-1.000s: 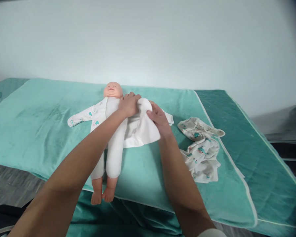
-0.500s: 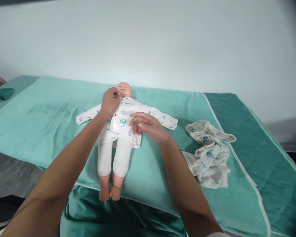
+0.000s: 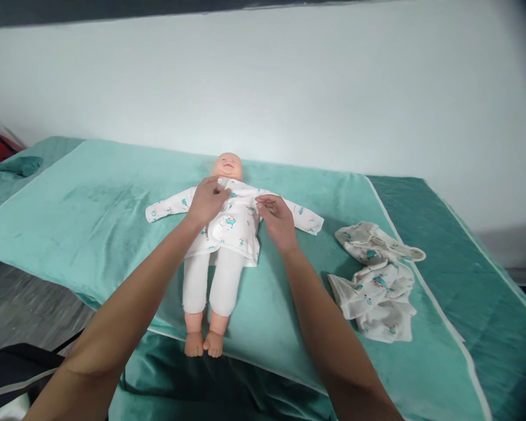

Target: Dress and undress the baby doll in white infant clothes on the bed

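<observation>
A baby doll (image 3: 228,166) lies on its back on a teal towel (image 3: 92,204), feet toward me. It wears a white printed shirt (image 3: 234,225), closed over its chest, and white leggings (image 3: 210,280). My left hand (image 3: 207,200) rests on the doll's upper chest near the collar, fingers curled and pinching the shirt's edge. My right hand (image 3: 277,217) lies on the doll's other shoulder, fingertips pinched on the shirt fabric there.
A crumpled printed garment (image 3: 377,280) lies on the towel to the right of the doll. A darker teal cover (image 3: 464,263) extends beyond the towel's white edge. A folded teal cloth (image 3: 20,165) sits far left. A white wall stands behind.
The shirt flap that both hands held open a second ago now lies closed across the doll's chest. Both hands have moved up to the collar and shoulder area.
</observation>
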{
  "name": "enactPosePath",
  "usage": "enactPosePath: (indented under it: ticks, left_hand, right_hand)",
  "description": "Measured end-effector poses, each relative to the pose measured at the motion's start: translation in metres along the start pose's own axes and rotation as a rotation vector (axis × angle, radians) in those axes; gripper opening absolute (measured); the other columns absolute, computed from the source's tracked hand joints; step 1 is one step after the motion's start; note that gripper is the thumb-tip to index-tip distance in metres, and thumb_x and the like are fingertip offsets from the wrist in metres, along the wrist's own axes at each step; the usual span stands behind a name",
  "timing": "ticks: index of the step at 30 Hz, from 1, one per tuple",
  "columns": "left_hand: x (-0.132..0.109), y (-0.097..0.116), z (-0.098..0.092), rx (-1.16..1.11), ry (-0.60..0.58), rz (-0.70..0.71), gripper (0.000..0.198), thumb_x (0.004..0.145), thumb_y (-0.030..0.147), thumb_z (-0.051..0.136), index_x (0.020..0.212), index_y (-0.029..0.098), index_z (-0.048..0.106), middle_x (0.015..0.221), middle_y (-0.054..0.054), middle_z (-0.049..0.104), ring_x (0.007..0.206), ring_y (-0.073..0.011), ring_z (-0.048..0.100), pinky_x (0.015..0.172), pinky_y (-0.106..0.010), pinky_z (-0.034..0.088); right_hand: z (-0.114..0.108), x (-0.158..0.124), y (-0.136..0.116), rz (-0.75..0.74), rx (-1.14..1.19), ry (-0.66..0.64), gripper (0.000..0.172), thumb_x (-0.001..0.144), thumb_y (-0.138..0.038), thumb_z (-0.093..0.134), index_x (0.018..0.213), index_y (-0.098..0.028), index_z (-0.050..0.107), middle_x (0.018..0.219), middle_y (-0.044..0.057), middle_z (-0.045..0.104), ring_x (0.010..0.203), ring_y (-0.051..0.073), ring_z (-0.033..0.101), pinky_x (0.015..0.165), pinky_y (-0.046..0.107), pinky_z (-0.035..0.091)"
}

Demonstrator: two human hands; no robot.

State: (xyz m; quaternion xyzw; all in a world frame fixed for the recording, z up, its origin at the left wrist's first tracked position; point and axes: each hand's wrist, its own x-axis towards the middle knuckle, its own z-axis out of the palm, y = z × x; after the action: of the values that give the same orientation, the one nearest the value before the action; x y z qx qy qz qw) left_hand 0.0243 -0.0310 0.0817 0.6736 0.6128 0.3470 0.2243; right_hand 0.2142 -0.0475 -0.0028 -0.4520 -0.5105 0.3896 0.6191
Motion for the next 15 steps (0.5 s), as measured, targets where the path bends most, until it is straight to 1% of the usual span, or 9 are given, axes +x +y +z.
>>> enactPosePath:
  ticks: [1,3,4,6,8,9,11,13,15]
  left_hand:
    - [-0.007,-0.001,-0.001,-0.015,0.02,-0.009,0.02,0.093,0.028,0.058,0.075,0.022,0.053,0.128,-0.008,0.068,0.124,-0.0211,0.063,0.106,-0.036,0.05]
    - [-0.026,-0.007,-0.003,-0.057,0.058,-0.01,0.009,0.094,0.031,0.058,0.091,0.023,0.056,0.139,-0.008,0.064,0.13,-0.0209,0.06,0.11,-0.038,0.049]
    - [-0.038,-0.012,-0.005,-0.081,0.068,0.0,0.011,0.094,0.034,0.058,0.099,0.024,0.056,0.144,-0.008,0.062,0.135,-0.0211,0.057,0.114,-0.039,0.047]
    - [-0.066,-0.023,-0.008,-0.116,0.059,0.032,0.018,0.095,0.038,0.059,0.107,0.025,0.056,0.156,-0.009,0.053,0.148,-0.0222,0.048,0.12,-0.041,0.044]
    - [-0.095,-0.035,-0.013,-0.116,0.01,0.079,0.021,0.094,0.04,0.062,0.111,0.027,0.056,0.165,-0.007,0.043,0.155,-0.0227,0.039,0.124,-0.044,0.042]
    - [-0.109,-0.041,-0.015,-0.09,-0.022,0.104,0.021,0.093,0.039,0.063,0.111,0.029,0.057,0.167,-0.006,0.04,0.157,-0.0228,0.036,0.127,-0.046,0.038]
    - [-0.129,-0.052,-0.019,-0.032,-0.049,0.147,0.023,0.092,0.034,0.066,0.113,0.03,0.058,0.168,-0.006,0.038,0.159,-0.023,0.034,0.131,-0.048,0.035]
    - [-0.141,-0.06,-0.021,0.023,-0.038,0.172,0.021,0.092,0.03,0.064,0.113,0.03,0.058,0.167,-0.006,0.039,0.158,-0.0232,0.035,0.131,-0.048,0.036]
    - [-0.145,-0.066,-0.021,0.057,-0.01,0.192,0.013,0.097,0.03,0.058,0.11,0.03,0.06,0.165,-0.006,0.042,0.156,-0.0227,0.04,0.128,-0.048,0.042]
  right_hand:
    - [0.0,0.0,0.0,-0.01,-0.013,-0.002,0.023,0.083,-0.038,0.075,0.101,-0.024,0.071,0.11,0.003,0.072,0.107,0.017,0.064,0.094,0.031,0.052]
    - [-0.001,-0.001,-0.003,-0.037,-0.022,-0.036,0.024,0.085,-0.038,0.073,0.104,-0.025,0.071,0.117,0.003,0.071,0.115,0.019,0.062,0.097,0.034,0.051]
    - [-0.001,-0.002,-0.005,-0.062,-0.032,-0.072,0.023,0.086,-0.038,0.072,0.105,-0.026,0.07,0.117,0.003,0.07,0.115,0.019,0.062,0.096,0.034,0.051]
    - [-0.002,-0.007,-0.013,-0.141,-0.085,-0.199,0.018,0.09,-0.039,0.071,0.102,-0.026,0.069,0.111,0.003,0.07,0.107,0.02,0.064,0.091,0.035,0.052]
    - [-0.002,-0.014,-0.023,-0.251,-0.18,-0.371,0.017,0.092,-0.041,0.072,0.099,-0.026,0.069,0.103,0.003,0.068,0.098,0.02,0.063,0.088,0.037,0.052]
    - [-0.002,-0.018,-0.028,-0.31,-0.241,-0.45,0.019,0.091,-0.043,0.074,0.1,-0.026,0.069,0.103,0.004,0.067,0.098,0.021,0.063,0.089,0.039,0.052]
    - [-0.001,-0.026,-0.037,-0.412,-0.382,-0.557,0.032,0.086,-0.047,0.081,0.109,-0.027,0.068,0.111,0.006,0.066,0.106,0.025,0.061,0.094,0.044,0.051]
    - [0.002,-0.033,-0.044,-0.485,-0.529,-0.608,0.047,0.081,-0.049,0.086,0.118,-0.028,0.066,0.12,0.008,0.064,0.113,0.029,0.058,0.098,0.047,0.05]
    - [0.005,-0.041,-0.047,-0.539,-0.656,-0.617,0.051,0.081,-0.047,0.085,0.123,-0.026,0.065,0.122,0.01,0.063,0.112,0.03,0.057,0.098,0.049,0.05]
